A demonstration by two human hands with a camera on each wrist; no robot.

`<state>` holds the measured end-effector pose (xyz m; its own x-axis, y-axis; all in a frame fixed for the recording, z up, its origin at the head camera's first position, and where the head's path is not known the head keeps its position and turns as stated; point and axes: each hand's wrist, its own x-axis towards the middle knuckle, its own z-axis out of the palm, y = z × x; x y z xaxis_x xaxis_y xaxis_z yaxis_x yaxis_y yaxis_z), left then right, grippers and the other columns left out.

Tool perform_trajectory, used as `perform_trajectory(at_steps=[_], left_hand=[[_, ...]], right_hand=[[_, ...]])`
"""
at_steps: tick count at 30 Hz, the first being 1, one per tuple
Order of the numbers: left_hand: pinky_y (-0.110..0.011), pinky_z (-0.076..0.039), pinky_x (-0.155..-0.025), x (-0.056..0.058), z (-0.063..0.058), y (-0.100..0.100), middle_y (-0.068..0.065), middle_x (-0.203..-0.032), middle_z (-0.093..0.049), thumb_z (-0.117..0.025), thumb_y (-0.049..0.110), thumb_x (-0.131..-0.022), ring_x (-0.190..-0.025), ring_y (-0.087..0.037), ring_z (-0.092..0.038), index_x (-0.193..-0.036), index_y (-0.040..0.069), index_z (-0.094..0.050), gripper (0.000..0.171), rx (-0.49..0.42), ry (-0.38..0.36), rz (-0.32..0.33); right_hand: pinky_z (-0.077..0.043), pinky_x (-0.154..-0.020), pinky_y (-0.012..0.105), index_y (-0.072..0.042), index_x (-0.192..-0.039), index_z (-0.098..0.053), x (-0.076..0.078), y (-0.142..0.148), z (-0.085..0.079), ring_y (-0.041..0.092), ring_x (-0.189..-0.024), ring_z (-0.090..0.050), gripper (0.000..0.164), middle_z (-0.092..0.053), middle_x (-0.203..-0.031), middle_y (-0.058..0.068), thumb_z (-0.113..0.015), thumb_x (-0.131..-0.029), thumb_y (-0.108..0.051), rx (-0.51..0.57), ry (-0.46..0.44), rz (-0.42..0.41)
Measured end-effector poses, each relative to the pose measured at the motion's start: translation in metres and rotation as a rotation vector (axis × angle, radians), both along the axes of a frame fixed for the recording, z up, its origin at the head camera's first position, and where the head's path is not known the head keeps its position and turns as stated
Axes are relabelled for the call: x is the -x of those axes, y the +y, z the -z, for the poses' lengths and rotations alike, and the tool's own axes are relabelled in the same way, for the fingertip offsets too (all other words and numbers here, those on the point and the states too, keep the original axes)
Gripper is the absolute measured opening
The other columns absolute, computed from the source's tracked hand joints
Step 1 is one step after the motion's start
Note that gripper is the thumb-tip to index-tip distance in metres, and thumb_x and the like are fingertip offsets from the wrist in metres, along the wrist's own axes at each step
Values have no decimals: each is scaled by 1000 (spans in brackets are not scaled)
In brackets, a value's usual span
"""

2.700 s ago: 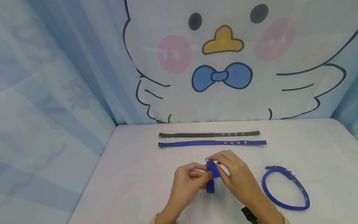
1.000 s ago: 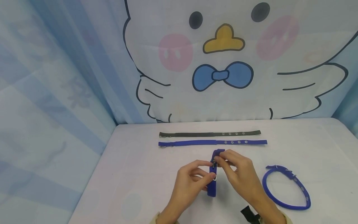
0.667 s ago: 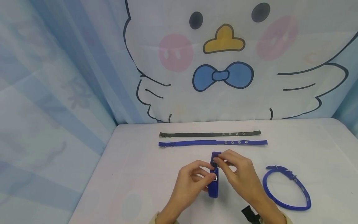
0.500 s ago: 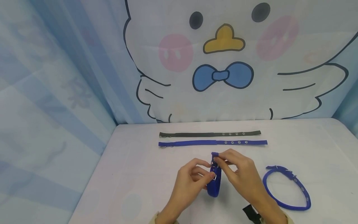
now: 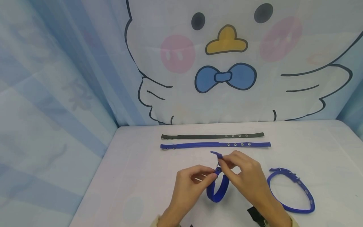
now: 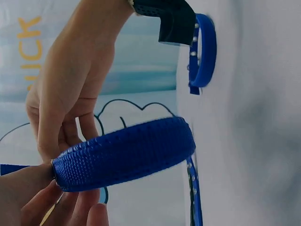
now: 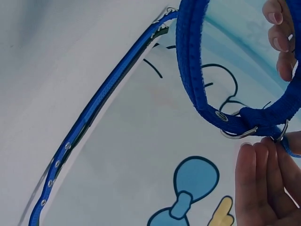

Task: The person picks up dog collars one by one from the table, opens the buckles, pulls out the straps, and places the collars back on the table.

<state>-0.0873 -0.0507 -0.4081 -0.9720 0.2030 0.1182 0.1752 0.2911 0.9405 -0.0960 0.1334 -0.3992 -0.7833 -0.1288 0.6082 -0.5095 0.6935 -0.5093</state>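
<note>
A blue collar (image 5: 217, 197), bent into a loop, hangs above the table between both hands. My left hand (image 5: 190, 184) pinches it near its metal ring, thumb against fingers. At the top, my right hand (image 5: 246, 171) pinches the strap by the buckle, and the free strap end sticks out up and left. The left wrist view shows the textured outer face of the collar (image 6: 127, 153). In the right wrist view the collar (image 7: 190, 61) shows an eyelet, a silver D-ring (image 7: 240, 134) and part of the buckle (image 7: 282, 133); fingertips cover the rest of the fastening.
A dark green collar (image 5: 198, 136) and a blue collar (image 5: 198, 145) lie flat and parallel toward the table's back. Another blue collar (image 5: 297, 209), fastened into a loop, lies at the right beside my right forearm. A cartoon-printed curtain (image 5: 227, 104) stands behind the table (image 5: 127, 189).
The held collar has turned from nearly edge-on to a visibly open loop. The strap passes through the metal fastening, its end now pointing up-left. My left fingers have closed in nearer the fastening.
</note>
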Motion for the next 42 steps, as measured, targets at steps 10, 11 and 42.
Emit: perform_trajectory(at_steps=[10, 11, 42], left_hand=[[-12, -55, -66, -4, -4, 2, 6, -98, -77, -79, 29, -84, -82, 0, -69, -109, 16, -78, 28, 192, 125, -14], [-11, -55, -67, -4, -4, 2, 5, -99, -77, -79, 26, -84, -84, 0, -69, -109, 16, -78, 27, 203, 133, -12], [-16, -58, -66, 6, -6, -14, -1, -103, -76, -74, 23, -89, -89, -13, -73, -111, 15, -76, 23, 32, 92, -40]], right_hand=[[-56, -61, 16, -11, -84, -73, 0, 0, -1, 4, -69, -62, 14, -66, -78, -7, -82, -75, -4, -104, 132, 16], [-55, -61, 16, -11, -84, -73, 1, 0, -1, 4, -69, -62, 14, -66, -78, -7, -82, -75, -5, -108, 137, 10], [-61, -73, 29, -13, -110, -74, -1, 22, -13, 11, -82, -71, 25, -76, -96, -6, -78, -86, -19, -194, -261, -68]])
